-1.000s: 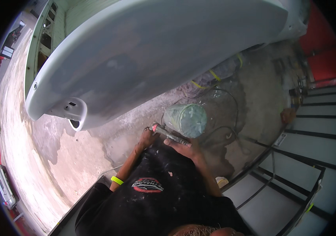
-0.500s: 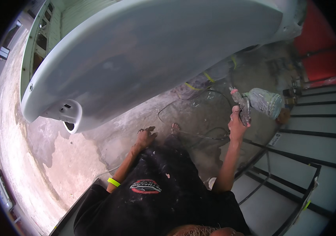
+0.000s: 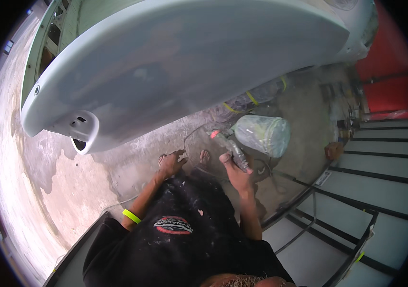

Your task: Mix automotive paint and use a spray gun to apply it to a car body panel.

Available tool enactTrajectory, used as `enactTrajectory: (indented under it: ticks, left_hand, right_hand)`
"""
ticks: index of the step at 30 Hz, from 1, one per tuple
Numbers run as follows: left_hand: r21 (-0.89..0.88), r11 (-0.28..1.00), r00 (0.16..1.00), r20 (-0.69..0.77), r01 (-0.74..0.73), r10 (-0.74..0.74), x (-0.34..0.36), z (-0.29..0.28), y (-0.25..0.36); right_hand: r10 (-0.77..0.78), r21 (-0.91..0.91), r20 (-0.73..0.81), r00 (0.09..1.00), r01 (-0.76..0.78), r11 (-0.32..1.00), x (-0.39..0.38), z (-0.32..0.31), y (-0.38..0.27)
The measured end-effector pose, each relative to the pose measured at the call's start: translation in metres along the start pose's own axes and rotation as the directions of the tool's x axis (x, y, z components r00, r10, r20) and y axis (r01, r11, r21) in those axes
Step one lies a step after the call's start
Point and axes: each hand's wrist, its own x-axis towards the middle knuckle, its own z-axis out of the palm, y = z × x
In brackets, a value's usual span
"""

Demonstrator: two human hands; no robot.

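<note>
A paint spray gun (image 3: 231,147) sits in my right hand (image 3: 238,176), whose fingers wrap round its handle. On the gun's far side is a whitish, paint-smeared cup (image 3: 261,135). Just beyond the gun hangs a large curved car body panel (image 3: 189,62), patchy grey with a lighter rim. My left hand (image 3: 172,164) hovers in front of my body below the panel's lower edge, empty, with its fingers apart. It touches nothing that I can see.
An air hose (image 3: 187,143) trails over the stained concrete floor (image 3: 94,179). Wrapped bundles with yellow bands (image 3: 253,98) lie under the panel. At right stand a black-framed rack with pale panels (image 3: 380,173), a small brown block (image 3: 334,150) and a red surface (image 3: 388,91).
My right hand has swung left with the spray gun, from the rack side to in front of my body. My left hand stays nearly where it was.
</note>
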Motion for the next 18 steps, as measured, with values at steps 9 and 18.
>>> enactTrajectory:
  ticks: [9, 18]
  left_hand:
    - [0.161, 0.984, 0.993, 0.075, 0.076, -0.089, -0.005, -0.007, 0.011]
    - [0.038, 0.998, 0.999, 0.011, 0.05, -0.05, -0.004, -0.001, -0.006]
  right_hand:
    - [-0.435, -0.241, 0.277, 0.857, 0.5, 0.832, 0.016, -0.018, -0.003]
    - [0.026, 0.05, -0.534, 0.845, 0.0, 0.999, 0.074, -0.134, -0.007]
